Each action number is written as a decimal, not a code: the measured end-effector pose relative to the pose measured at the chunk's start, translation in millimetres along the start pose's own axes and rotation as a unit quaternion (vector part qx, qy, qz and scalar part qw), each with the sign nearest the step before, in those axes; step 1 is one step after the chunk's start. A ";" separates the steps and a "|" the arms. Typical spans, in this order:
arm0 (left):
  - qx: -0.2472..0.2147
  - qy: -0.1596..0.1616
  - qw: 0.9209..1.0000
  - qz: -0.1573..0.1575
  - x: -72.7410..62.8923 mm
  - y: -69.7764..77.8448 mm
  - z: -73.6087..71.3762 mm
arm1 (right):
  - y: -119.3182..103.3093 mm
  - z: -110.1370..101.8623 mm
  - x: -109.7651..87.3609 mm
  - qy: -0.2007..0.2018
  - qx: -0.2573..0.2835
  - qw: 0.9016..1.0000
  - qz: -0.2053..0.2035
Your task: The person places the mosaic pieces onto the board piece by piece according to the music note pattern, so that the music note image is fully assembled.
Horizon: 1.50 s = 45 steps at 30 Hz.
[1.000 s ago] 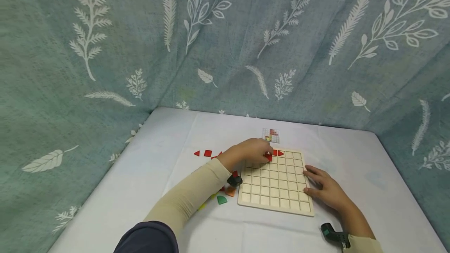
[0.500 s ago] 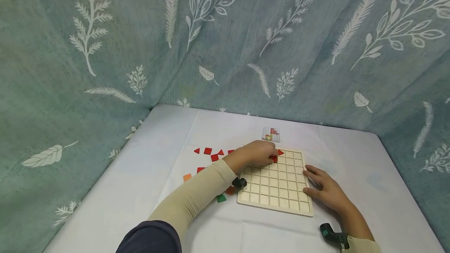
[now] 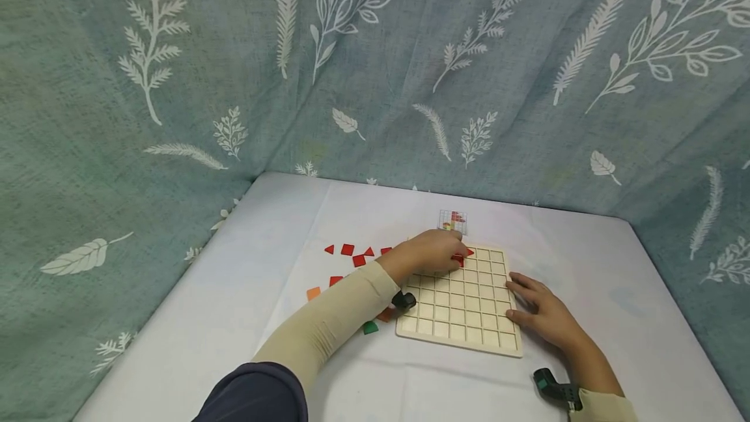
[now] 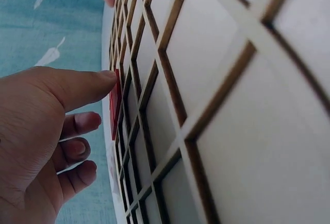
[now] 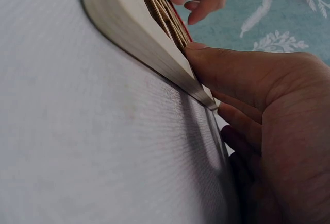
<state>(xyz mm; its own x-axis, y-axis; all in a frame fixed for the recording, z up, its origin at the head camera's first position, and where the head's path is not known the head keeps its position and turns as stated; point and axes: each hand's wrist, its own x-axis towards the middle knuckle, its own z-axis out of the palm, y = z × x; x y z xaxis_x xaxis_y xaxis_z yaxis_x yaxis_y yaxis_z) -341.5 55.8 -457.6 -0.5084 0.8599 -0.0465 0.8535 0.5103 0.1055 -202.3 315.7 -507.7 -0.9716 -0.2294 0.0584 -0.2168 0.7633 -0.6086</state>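
My left hand [image 3: 432, 251] reaches over the far part of a cream gridded board [image 3: 469, 318]. It pinches a red square tile [image 3: 459, 262] at the board's surface. In the left wrist view the thumb tip lies on the red tile's [image 4: 114, 108] edge, and the other fingers are bent below it. A red triangle tile [image 3: 470, 252] shows just past the fingertips. My right hand [image 3: 541, 314] rests at the board's right side with relaxed fingers. In the right wrist view its thumb touches the board's edge [image 5: 154, 54], its fingers lower beside it.
Left of the board lie loose red tiles [image 3: 347, 249], an orange tile [image 3: 313, 293] and a green tile [image 3: 370, 327], some hidden under the left forearm. A small card with a printed grid pattern [image 3: 452, 220] lies behind the board. A patterned curtain [image 3: 375, 83] rises behind the table.
My left hand has shifted slightly right along the board's far rows with the red square tile, closer to the red triangle. The right hand stays at the board's side.
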 end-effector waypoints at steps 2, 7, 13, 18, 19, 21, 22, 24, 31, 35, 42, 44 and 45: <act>0.006 -0.006 1.000 -0.002 0.7 -0.8 0.9 | 0.1 -0.1 0.5 -0.002 0.004 1.000 -0.004; 0.032 -0.018 0.999 0.001 -0.3 -2.2 3.5 | 0.9 0.8 1.9 -0.005 0.003 1.000 -0.007; 0.054 -0.007 0.999 0.004 -2.5 -2.3 6.3 | 1.5 2.5 2.6 -0.002 -0.006 1.000 -0.003; 0.052 -0.005 0.999 0.008 -7.5 0.0 8.8 | 0.1 6.0 -0.7 -0.007 0.006 1.000 -0.001; 0.051 -0.007 0.999 0.008 -8.7 0.2 9.6 | -0.3 6.9 -1.6 -0.008 0.007 1.000 -0.001; 0.051 -0.007 0.999 0.007 -10.1 0.5 11.0 | -1.2 8.6 -3.1 -0.006 0.004 1.000 -0.004; 0.049 -0.006 0.999 0.004 -10.8 0.6 11.3 | -1.5 9.1 -3.5 -0.004 0.003 1.000 -0.006; 0.047 0.000 0.999 -0.001 -11.6 1.0 10.5 | -1.8 9.0 -3.6 0.002 -0.002 1.000 -0.010; 0.013 0.007 1.000 -0.007 -14.5 0.4 1.3 | -0.6 2.4 -2.5 0.002 0.000 1.000 -0.001; 0.002 0.007 1.000 -0.019 -20.3 -5.5 -6.0 | 1.4 0.3 -0.7 0.001 -0.001 1.000 0.007; 0.010 0.001 0.999 -0.042 -42.9 -22.9 -20.4 | 2.7 0.5 1.2 0.005 -0.003 1.000 -0.001; 0.011 0.001 0.999 -0.049 -51.6 -28.2 -23.2 | 2.0 0.5 0.7 0.004 -0.003 1.000 0.002; 0.009 0.001 0.999 -0.053 -56.1 -31.0 -23.9 | 1.6 0.5 0.3 0.005 -0.002 1.000 0.002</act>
<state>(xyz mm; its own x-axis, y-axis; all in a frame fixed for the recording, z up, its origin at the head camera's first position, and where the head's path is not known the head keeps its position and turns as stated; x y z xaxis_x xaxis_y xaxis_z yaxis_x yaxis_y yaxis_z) -342.2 -8.6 -434.5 -0.5970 0.8004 -0.0540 0.7962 0.5994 0.0819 -202.8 316.6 -509.1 -0.9735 -0.2199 0.0628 -0.2124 0.7672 -0.6052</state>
